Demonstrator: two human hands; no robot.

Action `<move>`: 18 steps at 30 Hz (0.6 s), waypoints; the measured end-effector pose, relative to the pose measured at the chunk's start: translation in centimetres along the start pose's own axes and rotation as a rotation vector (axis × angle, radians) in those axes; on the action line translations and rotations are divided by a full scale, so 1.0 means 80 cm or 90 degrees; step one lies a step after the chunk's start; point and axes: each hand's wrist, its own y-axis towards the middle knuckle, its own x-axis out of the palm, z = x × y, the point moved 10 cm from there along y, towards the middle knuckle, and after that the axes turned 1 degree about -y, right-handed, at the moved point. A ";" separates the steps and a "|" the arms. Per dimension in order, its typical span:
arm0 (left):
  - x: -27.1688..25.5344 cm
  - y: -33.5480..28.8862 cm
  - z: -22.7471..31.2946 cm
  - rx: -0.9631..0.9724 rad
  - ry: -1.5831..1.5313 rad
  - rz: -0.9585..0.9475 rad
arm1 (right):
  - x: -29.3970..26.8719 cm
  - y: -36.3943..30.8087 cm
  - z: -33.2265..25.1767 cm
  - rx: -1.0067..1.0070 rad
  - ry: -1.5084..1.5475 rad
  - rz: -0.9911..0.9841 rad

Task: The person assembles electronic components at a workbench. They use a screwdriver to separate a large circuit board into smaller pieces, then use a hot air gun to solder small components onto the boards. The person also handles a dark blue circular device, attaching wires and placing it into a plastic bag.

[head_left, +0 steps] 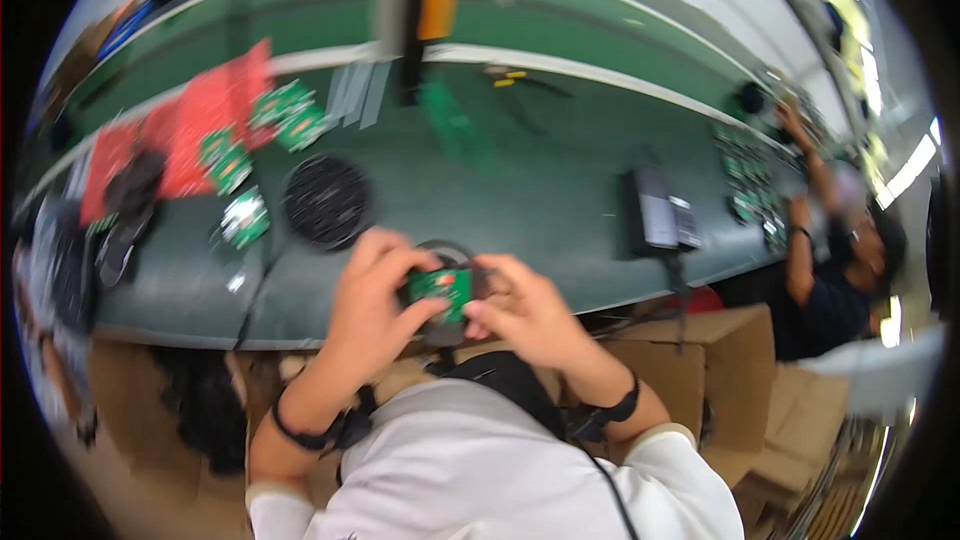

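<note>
Close in front of me, at the bench's near edge, a small green circuit board is held between my two hands. My left hand grips it from the left, thumb on its near side. On the other side my right hand has thumb and fingers closed at its right edge. A dark round part shows just behind the board; whether it is attached cannot be made out. Left of my hands stands a round black container filled with dark pieces too blurred to name.
Green boards lie beside and on red plastic wrap at the left. A dark boxy device stands on the right of the green bench. Cardboard boxes sit below its edge. A co-worker works at the far right, near more boards.
</note>
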 end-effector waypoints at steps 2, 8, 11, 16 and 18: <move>-0.002 -0.009 -0.004 -0.073 -0.063 0.019 | -0.060 -0.027 -0.020 -0.055 0.044 0.103; -0.021 -0.032 -0.011 -0.053 0.097 0.057 | -0.375 -0.122 -0.103 -0.302 0.002 0.562; -0.012 -0.037 -0.013 -0.006 0.142 0.051 | -0.535 -0.131 -0.057 -0.144 0.089 0.712; -0.007 -0.036 -0.012 -0.015 0.226 0.055 | -0.688 -0.089 0.028 -0.005 0.142 0.752; -0.007 -0.034 -0.006 0.003 0.236 0.059 | -0.723 -0.060 0.037 -0.041 0.191 0.744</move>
